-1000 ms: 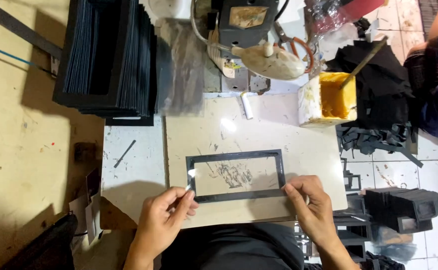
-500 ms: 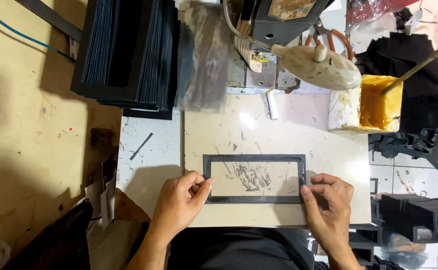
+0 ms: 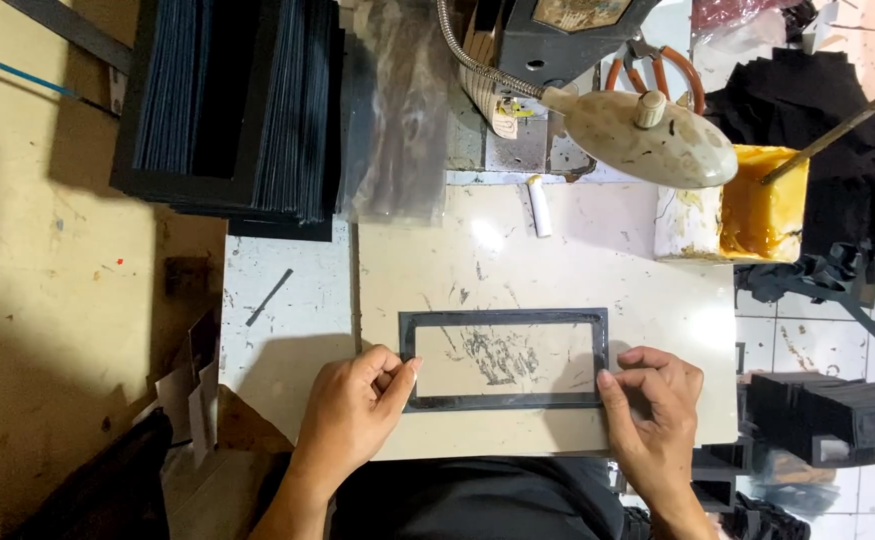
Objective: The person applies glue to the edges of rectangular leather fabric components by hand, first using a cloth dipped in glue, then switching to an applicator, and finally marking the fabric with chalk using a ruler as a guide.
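A thin black rectangular frame point(image 3: 503, 318) lies flat on a pale work board point(image 3: 577, 260). My left hand point(image 3: 355, 408) presses its fingertips on the frame's near left corner. My right hand point(image 3: 652, 405) rests at the frame's right end, thumb and fingers pinching the near right corner. Dark smears of glue or ink show on the board inside the frame's opening.
A tall stack of black frames point(image 3: 227, 110) stands at the back left. A desk lamp point(image 3: 647, 135) hangs over the board's far edge. A yellow glue tub point(image 3: 757, 205) with a stick sits at the right. Black pieces point(image 3: 827, 415) lie at the right edge. A white stub point(image 3: 538, 205) lies nearby.
My view shifted, so the board sits more centrally. Both hands moved onto the frame's near corners, and the left hand no longer holds the small tool seen a second ago.
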